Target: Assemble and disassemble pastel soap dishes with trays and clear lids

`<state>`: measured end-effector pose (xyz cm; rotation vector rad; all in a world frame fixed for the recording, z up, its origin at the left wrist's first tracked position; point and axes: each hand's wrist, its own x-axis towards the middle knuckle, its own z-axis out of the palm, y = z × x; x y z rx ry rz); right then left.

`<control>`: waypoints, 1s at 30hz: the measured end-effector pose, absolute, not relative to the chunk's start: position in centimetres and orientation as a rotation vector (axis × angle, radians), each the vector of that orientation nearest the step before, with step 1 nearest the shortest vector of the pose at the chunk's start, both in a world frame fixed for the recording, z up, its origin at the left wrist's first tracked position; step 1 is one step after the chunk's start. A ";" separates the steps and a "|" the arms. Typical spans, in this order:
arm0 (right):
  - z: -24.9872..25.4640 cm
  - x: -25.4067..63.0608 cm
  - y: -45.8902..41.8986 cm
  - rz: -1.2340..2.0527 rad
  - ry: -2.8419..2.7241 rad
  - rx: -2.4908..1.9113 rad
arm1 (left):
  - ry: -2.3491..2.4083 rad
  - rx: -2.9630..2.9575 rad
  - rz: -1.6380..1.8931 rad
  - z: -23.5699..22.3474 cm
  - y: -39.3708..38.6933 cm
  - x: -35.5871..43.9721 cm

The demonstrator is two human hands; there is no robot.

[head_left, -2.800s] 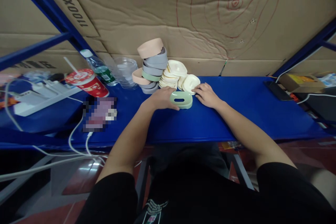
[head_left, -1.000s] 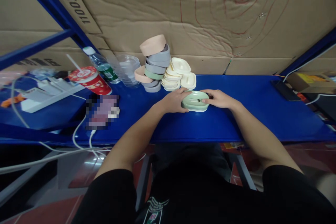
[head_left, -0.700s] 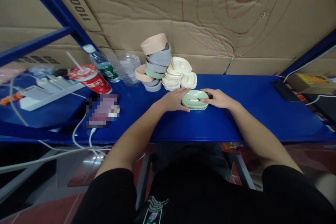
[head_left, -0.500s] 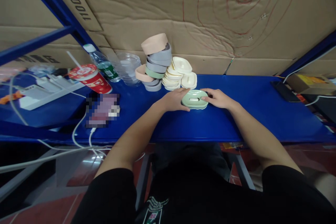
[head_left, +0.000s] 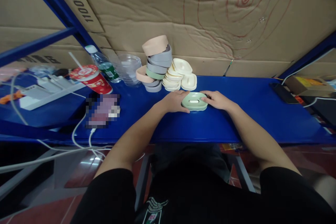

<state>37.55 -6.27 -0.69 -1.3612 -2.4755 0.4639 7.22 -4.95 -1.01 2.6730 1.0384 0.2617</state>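
On the blue counter (head_left: 183,129) lies a green dish (head_left: 194,106), slot upward. At its left end the left hand (head_left: 176,101) wraps it, thumb along the near side, other fingers toward the far edge; at its right end the right hand (head_left: 216,100) pinches the rim, thumb on top, other fingers partly hidden behind. The dish looks light, stiff and glossy, so perhaps slippery but hardly fragile, best held by both ends. What shows pale through the slot is unclear, as is whether the wavy edge beneath is a second piece. Beyond the dish, to its left, sit cream dishes (head_left: 172,81); farther left of it, a leaning stack of peach, grey and green rings (head_left: 159,57); behind it, a cardboard wall (head_left: 162,17).
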 end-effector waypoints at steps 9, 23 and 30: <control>-0.7 37.1 -6.4 0.363 -2.505 -1.463 | 1.005 2.663 0.347 -0.1 -5.0 6.5; -0.5 37.4 -6.4 0.480 -2.471 -1.432 | 2.247 1.792 1.840 4.3 -1.7 -6.4; -0.4 37.3 -6.5 0.533 -2.451 -1.432 | 2.456 1.646 1.471 4.0 -1.6 -6.2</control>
